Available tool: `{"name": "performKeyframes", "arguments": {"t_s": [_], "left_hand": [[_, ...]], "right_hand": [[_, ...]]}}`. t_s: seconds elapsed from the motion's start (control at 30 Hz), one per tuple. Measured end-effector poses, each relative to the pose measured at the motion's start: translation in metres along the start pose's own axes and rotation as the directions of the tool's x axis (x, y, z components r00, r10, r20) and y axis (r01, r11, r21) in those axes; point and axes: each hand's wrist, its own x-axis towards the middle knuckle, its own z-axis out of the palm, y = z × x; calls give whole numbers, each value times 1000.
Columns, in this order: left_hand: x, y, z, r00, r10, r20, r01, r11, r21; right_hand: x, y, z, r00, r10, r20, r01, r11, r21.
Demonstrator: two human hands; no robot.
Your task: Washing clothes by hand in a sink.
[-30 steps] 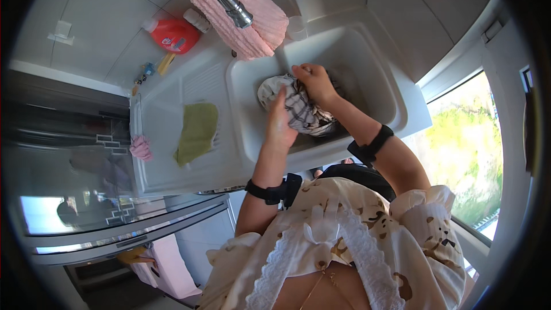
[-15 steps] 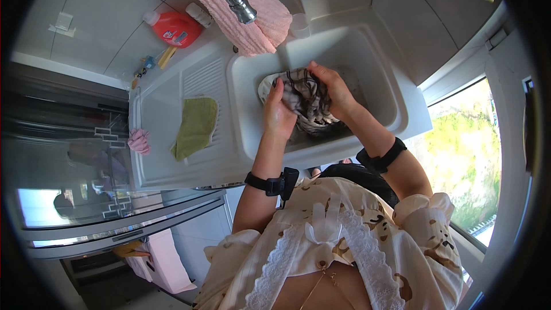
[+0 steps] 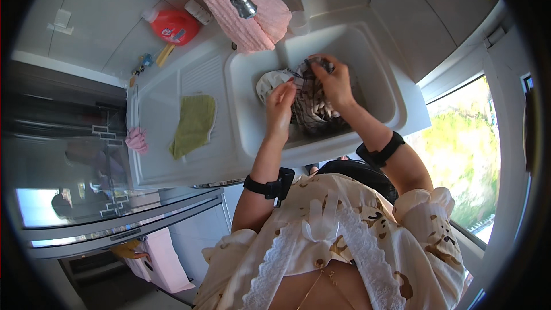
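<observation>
A crumpled checked garment (image 3: 310, 100) in dark, grey and white bunches up inside the white sink basin (image 3: 241, 132), and a paler whitish part of it spreads to the left. My left hand (image 3: 279, 106) has its thumb and fingers closed on the cloth at its left side. At the upper right of the bundle, my right hand (image 3: 336, 83) grips a dark fold with bent fingers. Both hands are inside the basin, close to each other. The underside of the bundle is hidden.
A chrome faucet (image 3: 244, 6) and a hanging pink towel (image 3: 261, 28) reach over the sink's back edge. On the left drainboard lies a green cloth (image 3: 194, 123), with a pink bunched cloth (image 3: 136, 139) at the edge. A red bottle (image 3: 175, 27) and a brush (image 3: 165, 53) stand behind.
My right hand has turned over, its fingers now bent down into the cloth. The left hand has shifted its hold slightly, and the garment's whitish left part is spread more into view.
</observation>
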Motion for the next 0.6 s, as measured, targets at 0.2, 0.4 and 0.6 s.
{"name": "performKeyframes", "arguments": {"t_s": [0.2,0.4,0.6], "left_hand": [[-12,29,-45,982,38,186,-101,934,342],[-34,127,-82,975,182,130,-220,890,401],[-36,71,-82,967,148,207,-210,924,320]], "right_hand": [[26,-14,-42,957,-8,289,207,717,-666],[36,-100,-64,807,-34,589,337,846,-413],[28,-35,-79,926,-302,225,377,741,-557]]}}
